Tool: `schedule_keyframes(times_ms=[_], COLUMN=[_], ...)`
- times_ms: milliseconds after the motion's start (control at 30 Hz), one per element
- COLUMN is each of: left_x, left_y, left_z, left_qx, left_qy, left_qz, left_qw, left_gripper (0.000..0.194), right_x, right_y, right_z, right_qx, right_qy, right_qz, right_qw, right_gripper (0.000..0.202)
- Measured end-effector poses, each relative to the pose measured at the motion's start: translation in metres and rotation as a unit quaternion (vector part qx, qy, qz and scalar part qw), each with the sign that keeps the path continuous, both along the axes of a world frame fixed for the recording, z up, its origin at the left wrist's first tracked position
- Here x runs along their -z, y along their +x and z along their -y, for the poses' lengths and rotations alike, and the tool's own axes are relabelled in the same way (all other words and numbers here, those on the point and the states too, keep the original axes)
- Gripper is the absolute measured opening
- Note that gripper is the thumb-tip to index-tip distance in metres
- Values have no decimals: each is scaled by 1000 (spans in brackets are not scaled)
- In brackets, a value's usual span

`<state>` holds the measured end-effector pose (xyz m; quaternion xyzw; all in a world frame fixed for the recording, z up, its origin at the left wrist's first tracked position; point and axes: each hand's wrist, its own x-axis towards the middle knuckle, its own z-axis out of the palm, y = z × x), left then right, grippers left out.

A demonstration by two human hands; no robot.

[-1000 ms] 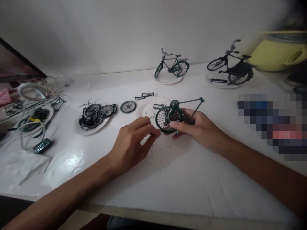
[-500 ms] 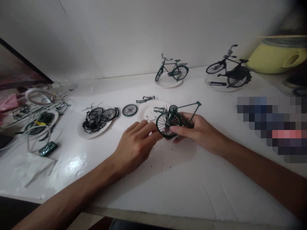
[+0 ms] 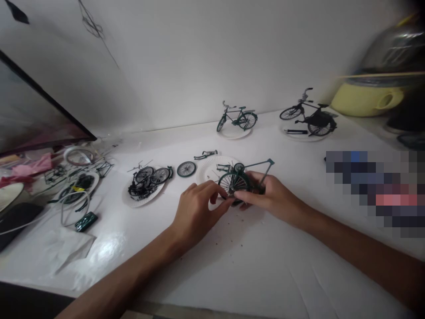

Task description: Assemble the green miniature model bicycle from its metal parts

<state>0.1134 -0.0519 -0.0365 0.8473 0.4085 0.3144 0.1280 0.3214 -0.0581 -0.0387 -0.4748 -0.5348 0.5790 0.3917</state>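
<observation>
My right hand is wrapped round a green model bicycle frame that has one spoked wheel fitted, its thumb lying over the wheel near the hub. Thumb and fingers of my left hand are pinched together at the wheel's lower left; what lies between the fingertips is too small to make out. Just behind is a white paper plate with small grey parts on it. A loose wheel and a thin dark bicycle part lie at the plate's left and back edge.
A green model bicycle and a black one stand at the back. On the left are a plate of black bicycle parts, green parts, a cable and tissue. Tiny bits dot the table. A yellow pot stands far right.
My left fingers have moved from the wheel's rim toward its hub and closed into a pinch. My right hand still holds the frame. The whole view has tilted up slightly.
</observation>
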Motion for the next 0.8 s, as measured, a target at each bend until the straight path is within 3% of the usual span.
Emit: schedule_keyframes(times_ms=[100, 200, 467, 800], left_x=[4, 7, 4, 1], left_y=[2, 2, 2, 3], left_z=[0, 0, 2, 7], left_qx=[-25, -12, -6, -15], left_qy=[-83, -156, -237, -213], left_qz=[21, 59, 118, 90], left_qw=[996, 986, 964, 973], left_gripper=[10, 9, 17, 16], right_x=[3, 6, 5, 8], right_y=[-2, -2, 1, 0], right_z=[1, 2, 4, 4], right_qx=[-4, -16, -13, -32], right_qy=[32, 43, 50, 32], right_qz=[23, 23, 38, -10], right_qw=[999, 999, 998, 999], right_gripper=[27, 25, 27, 24])
